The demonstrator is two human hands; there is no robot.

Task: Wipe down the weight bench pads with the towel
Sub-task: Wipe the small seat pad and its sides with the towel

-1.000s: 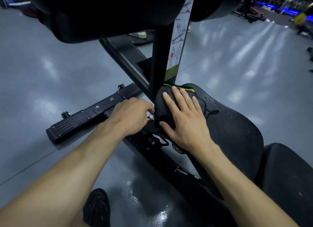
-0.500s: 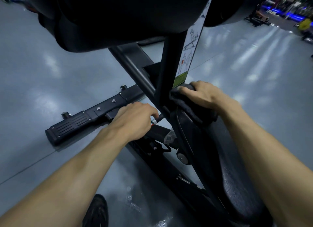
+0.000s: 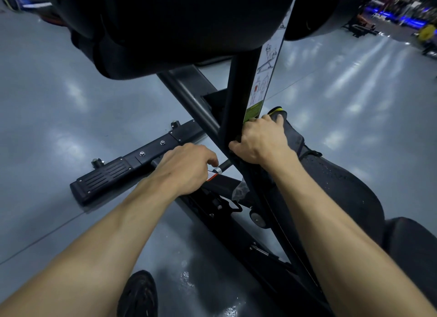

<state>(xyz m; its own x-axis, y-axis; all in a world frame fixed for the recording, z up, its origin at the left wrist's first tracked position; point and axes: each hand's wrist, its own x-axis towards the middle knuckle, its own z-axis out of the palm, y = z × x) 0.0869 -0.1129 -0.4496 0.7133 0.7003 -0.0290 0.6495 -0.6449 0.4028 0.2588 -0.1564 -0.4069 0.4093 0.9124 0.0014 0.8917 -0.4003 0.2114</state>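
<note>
A black seat pad (image 3: 340,189), wet with droplets, slopes away at the right. A dark towel (image 3: 289,131) with a yellow edge lies over its narrow front end. My right hand (image 3: 260,141) presses on the towel there, fingers curled around it beside the black upright post (image 3: 236,99). My left hand (image 3: 186,170) is closed around a black handle bar with a silver collar (image 3: 218,169) low on the frame. A big black roller pad (image 3: 170,28) fills the top of the view.
A black foot bar (image 3: 132,165) with a ribbed end lies on the glossy grey floor (image 3: 59,108) at the left. A second black pad (image 3: 411,245) sits at the right edge. My dark shoe (image 3: 139,295) is at the bottom. Gym machines stand far back right.
My right hand went from lying flat on the towel on top of the pad to gripping it over the pad's front end near the post. My left hand stayed on the handle.
</note>
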